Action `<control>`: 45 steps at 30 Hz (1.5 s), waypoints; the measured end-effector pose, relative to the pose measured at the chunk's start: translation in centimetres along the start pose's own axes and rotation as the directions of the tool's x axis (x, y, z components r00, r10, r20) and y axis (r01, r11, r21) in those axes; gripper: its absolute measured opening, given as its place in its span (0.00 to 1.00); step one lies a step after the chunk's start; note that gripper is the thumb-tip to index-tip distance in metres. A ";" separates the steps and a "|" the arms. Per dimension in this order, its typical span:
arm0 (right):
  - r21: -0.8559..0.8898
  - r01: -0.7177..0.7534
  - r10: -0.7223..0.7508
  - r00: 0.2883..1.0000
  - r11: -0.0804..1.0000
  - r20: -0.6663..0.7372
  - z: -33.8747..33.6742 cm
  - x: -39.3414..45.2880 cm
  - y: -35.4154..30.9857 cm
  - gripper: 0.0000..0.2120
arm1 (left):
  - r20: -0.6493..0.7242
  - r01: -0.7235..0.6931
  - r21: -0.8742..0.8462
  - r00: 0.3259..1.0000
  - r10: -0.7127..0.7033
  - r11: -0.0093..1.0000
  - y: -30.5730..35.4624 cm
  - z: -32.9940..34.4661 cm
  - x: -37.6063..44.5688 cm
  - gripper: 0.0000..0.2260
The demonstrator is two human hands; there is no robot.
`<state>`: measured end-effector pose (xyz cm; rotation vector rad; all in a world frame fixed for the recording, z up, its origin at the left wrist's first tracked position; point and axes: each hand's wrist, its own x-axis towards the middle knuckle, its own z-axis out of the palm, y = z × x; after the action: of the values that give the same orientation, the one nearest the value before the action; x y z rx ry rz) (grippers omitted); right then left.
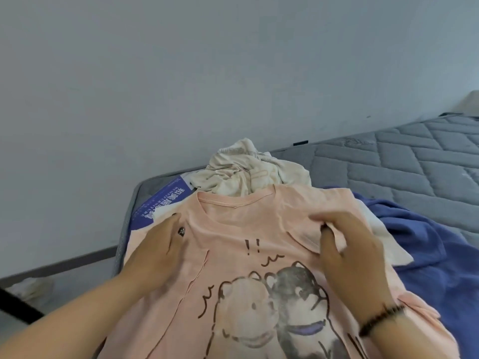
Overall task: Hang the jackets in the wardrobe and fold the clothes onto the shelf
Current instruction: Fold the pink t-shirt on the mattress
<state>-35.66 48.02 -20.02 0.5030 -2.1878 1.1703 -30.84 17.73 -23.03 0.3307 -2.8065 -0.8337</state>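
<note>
A pink T-shirt [233, 229] with a cartoon animal print lies front up on the bed, neckline away from me. My left hand [158, 244] rests flat on its left shoulder, where the side is folded in along a crease. My right hand [344, 244] pinches a fold of the right shoulder and sleeve, fingers curled into the cloth. A crumpled cream garment [246, 174] sits just beyond the neckline. A blue garment [427, 244] lies spread to the right, partly under the pink shirt.
A grey quilted mattress [388, 161] runs back to the right along a pale wall. A purple printed label [160, 203] shows at the mattress corner on the left. Floor and a dark skirting line lie lower left.
</note>
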 end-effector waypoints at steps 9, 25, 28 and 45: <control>-0.426 0.022 0.187 0.877 0.905 0.443 12.8 8.8 7.0 0.13 | -0.064 0.001 0.329 0.998 0.021 0.944 -1.1 4.8 4.9 0.24; -0.200 -0.046 0.074 0.988 0.979 0.134 10.3 7.6 6.0 0.03 | -0.162 -0.144 0.152 0.972 0.168 0.978 0.5 -1.1 4.4 0.07; -0.159 -0.014 0.032 0.993 0.987 0.114 7.5 7.9 3.5 0.03 | -0.141 -0.208 0.279 0.957 0.255 0.937 0.5 -3.3 1.7 0.09; -0.108 0.716 -0.504 0.583 0.690 0.637 -16.7 -8.5 1.2 0.23 | 0.048 -0.470 0.478 0.857 0.513 0.742 7.3 -1.6 -26.5 0.13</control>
<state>-24.50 63.11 -19.23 1.4725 -2.2801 0.2087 -6.24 29.98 -20.92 -0.3104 -2.7641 -0.0013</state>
